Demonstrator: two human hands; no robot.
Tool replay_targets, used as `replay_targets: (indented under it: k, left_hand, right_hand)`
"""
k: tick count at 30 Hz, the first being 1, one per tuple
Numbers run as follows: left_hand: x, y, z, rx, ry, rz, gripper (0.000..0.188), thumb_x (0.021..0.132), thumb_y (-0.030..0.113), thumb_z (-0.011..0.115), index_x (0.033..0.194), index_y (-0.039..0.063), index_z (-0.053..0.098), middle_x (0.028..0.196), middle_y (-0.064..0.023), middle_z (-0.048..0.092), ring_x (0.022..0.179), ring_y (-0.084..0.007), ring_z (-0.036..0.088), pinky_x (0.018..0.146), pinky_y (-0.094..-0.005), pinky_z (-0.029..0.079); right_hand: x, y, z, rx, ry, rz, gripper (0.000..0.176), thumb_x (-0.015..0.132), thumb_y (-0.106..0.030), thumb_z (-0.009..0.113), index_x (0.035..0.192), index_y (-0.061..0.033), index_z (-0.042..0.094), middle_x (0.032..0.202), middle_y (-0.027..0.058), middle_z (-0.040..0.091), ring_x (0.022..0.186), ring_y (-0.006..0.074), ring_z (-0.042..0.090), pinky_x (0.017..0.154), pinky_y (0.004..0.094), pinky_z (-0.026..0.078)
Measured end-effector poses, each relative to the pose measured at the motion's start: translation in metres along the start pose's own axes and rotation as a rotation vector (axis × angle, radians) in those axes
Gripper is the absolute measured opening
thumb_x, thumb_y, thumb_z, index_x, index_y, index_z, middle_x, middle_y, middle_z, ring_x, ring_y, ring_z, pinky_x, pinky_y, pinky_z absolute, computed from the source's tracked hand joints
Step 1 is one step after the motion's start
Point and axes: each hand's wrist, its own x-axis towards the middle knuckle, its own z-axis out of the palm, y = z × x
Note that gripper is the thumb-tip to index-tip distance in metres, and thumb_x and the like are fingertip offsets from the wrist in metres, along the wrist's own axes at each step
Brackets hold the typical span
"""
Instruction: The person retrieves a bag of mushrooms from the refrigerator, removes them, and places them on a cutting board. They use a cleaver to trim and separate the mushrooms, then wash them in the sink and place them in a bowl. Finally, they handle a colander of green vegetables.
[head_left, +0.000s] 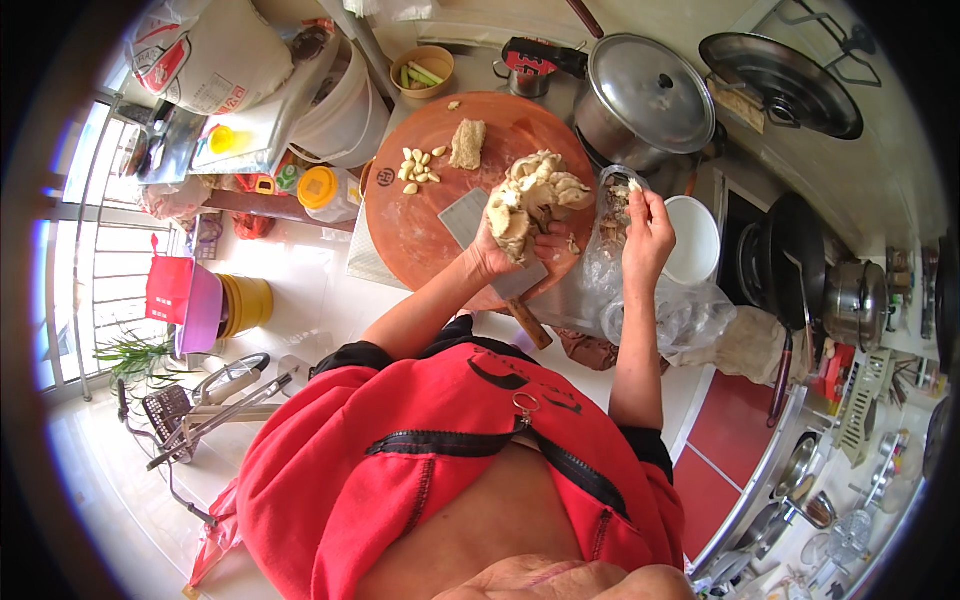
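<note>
My left hand (499, 251) holds a large cluster of oyster mushrooms (536, 191) above a round wooden cutting board (420, 240). My right hand (649, 232) pinches a small pale mushroom piece (634, 185) over a clear plastic bag (611, 255) at the board's right side; scraps lie in the bag. Beneath the cluster a cleaver (465, 217) lies on the board, partly hidden, its wooden handle (529, 324) past the near edge. Several peeled garlic cloves (418, 169) and a tan, rough-textured block (468, 144) sit on the board's left half.
A white bowl (691, 240) stands right of my right hand. Behind it is a lidded steel pot (651, 94). A small bowl of cut green stalks (422, 71) stands behind the board. Farther right is a black wok (787, 262); a white bucket (345, 112) is at left.
</note>
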Motion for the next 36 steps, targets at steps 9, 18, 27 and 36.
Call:
replay_targets:
  k: [9,18,27,36]
  left_hand:
    - [-0.018,0.012,0.006,0.003,-0.001,0.050,0.074,0.087,0.066,0.048,0.131,0.007,0.047,0.096,-0.0100,0.046,0.074,-0.0175,0.041,0.059,-0.0273,0.039]
    - [-0.054,0.053,-0.003,0.074,0.095,0.298,0.081,0.084,0.071,0.047,0.128,0.003,0.050,0.094,-0.0125,0.049,0.076,-0.0209,0.042,0.068,-0.0306,0.041]
    - [-0.054,0.066,-0.016,0.229,0.273,0.492,0.071,0.090,0.061,0.045,0.138,0.008,0.046,0.126,-0.0139,0.059,0.110,-0.0372,0.058,0.109,-0.0546,0.035]
    - [-0.020,0.067,-0.031,0.403,0.452,0.455,0.060,0.091,0.049,0.049,0.135,0.007,0.050,0.131,-0.0099,0.058,0.120,-0.0274,0.055,0.106,-0.0440,0.039]
  right_hand:
    - [0.019,0.128,0.027,-0.879,-0.072,-0.253,0.017,0.086,-0.003,0.053,0.097,-0.0010,0.065,0.103,0.0176,0.064,0.100,0.0371,0.057,0.091,0.0453,0.041]
    - [0.001,0.094,0.026,-0.643,-0.053,-0.199,0.025,0.092,-0.017,0.059,0.108,0.0005,0.065,0.101,0.0164,0.066,0.090,0.0312,0.064,0.077,0.0392,0.052]
    - [-0.001,0.086,0.087,-0.256,-0.281,-0.059,0.058,0.087,-0.038,0.069,0.124,0.0042,0.057,0.118,0.0205,0.060,0.109,0.0310,0.056,0.096,0.0402,0.043]
    - [0.001,0.087,0.107,-0.203,-0.301,-0.008,0.053,0.076,-0.020,0.075,0.122,0.0010,0.059,0.107,0.0207,0.068,0.100,0.0328,0.066,0.085,0.0383,0.050]
